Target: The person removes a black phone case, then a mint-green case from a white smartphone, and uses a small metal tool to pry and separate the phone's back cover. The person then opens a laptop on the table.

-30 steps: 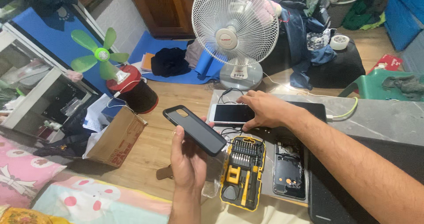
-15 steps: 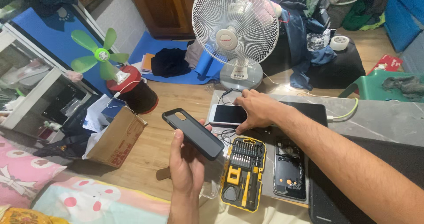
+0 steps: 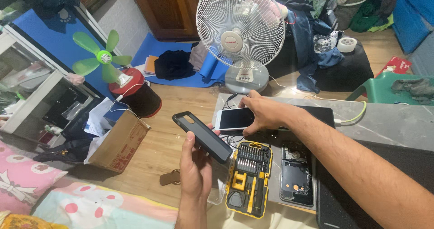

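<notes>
Black phone case (image 3: 202,136) gripped in left hand (image 3: 195,168), just left of yellow screwdriver kit (image 3: 249,178). Right hand (image 3: 262,112) spread over white phone (image 3: 234,119) above the kit, fingertips touching. Brown cardboard box (image 3: 120,143) further left.

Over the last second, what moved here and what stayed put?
The right hand slid a little leftward over the white phone and now rests on its edge. The left hand kept holding the black phone case, tilting it slightly lower. The yellow screwdriver kit, opened phone and white fan stayed put.
</notes>
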